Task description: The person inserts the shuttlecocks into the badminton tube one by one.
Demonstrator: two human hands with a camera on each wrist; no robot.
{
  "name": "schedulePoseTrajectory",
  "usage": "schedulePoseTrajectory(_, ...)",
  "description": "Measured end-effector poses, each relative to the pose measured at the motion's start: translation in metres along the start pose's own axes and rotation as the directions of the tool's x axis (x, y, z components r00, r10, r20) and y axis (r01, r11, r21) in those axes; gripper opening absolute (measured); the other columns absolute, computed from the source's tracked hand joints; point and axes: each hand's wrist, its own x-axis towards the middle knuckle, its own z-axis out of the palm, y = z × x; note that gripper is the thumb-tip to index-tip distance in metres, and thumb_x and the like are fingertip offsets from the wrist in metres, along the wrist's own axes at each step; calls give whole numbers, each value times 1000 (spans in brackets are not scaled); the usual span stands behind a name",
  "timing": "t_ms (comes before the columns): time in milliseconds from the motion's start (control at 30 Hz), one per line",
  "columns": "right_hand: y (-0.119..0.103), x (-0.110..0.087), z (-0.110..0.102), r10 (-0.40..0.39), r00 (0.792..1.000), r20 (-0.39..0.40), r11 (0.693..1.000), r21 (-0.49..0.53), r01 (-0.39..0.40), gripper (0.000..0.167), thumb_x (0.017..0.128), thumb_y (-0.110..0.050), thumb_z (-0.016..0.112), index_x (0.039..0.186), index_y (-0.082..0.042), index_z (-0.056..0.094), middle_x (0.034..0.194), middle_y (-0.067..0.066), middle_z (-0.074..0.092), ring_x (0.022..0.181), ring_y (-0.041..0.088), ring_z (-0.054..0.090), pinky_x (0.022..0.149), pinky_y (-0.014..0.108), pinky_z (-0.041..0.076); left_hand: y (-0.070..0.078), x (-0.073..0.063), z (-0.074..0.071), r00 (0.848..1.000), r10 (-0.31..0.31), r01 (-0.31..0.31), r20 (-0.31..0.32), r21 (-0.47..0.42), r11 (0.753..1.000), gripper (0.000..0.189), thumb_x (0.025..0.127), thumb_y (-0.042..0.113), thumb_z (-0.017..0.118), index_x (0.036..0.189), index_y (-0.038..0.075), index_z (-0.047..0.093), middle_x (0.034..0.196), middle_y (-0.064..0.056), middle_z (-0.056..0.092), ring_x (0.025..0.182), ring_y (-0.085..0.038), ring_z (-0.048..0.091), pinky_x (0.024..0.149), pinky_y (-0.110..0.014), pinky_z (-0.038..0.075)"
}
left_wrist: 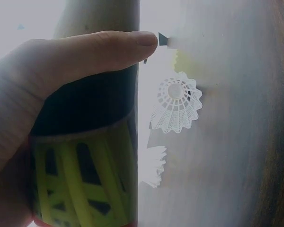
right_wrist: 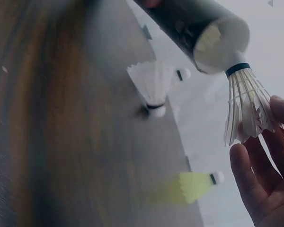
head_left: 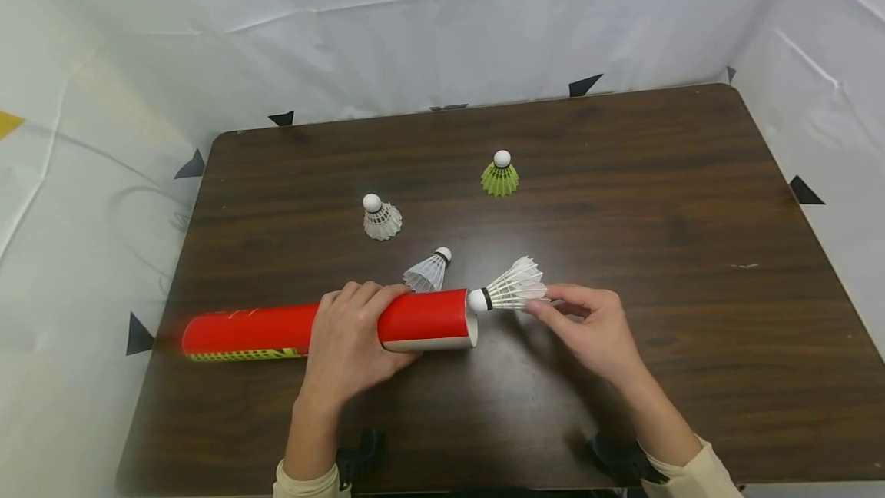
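Note:
A red shuttlecock tube (head_left: 429, 317) lies sideways near the table's front, its uncapped mouth facing right. My left hand (head_left: 356, 336) grips it round the middle; in the left wrist view the thumb (left_wrist: 104, 54) lies across the tube. With thumb and fingertips, my right hand (head_left: 591, 329) pinches the feather skirt of a white shuttlecock (head_left: 515, 287). Its cork points left, right at the tube's mouth. In the right wrist view something pale shows inside the tube (right_wrist: 222, 42). Just behind the tube, another white shuttlecock (head_left: 429, 271) lies on its side.
Farther back on the brown table (head_left: 657, 198) stand a white shuttlecock (head_left: 382, 221) and a yellow-green shuttlecock (head_left: 501, 177), both cork up. White sheeting (head_left: 442, 37) with dark and yellow patches surrounds the table's back and sides.

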Motion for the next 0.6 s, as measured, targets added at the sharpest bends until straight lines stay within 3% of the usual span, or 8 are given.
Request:
schedulePoseTrajectory(233,4,-7,20,-80,992,96,997,30,78,13,81,-1,77,93,-7,78,85,3,73,73,14,66,71,29,55,0,0,1,1000,4,-4,-1,1,1000,77,52,44,91,122,24,65,103,3,68,93,-21,58,81,-44,45)
schedulePoseTrajectory(400,2,-7,26,-130,988,89,991,30,128,15,80,1,78,93,-7,78,83,3,73,72,12,65,69,29,54,0,0,1,1000,0,0,2,6,1000,77,52,44,91,122,25,65,103,3,68,93,-20,58,80,-43,44)
schedulePoseTrajectory(600,1,-9,33,-257,966,16,966,1,257,19,75,6,80,90,-4,78,82,3,73,71,11,66,69,21,53,0,-1,1,1000,-6,6,4,2,1000,79,51,44,92,123,24,65,104,3,68,94,-20,57,81,-43,44)
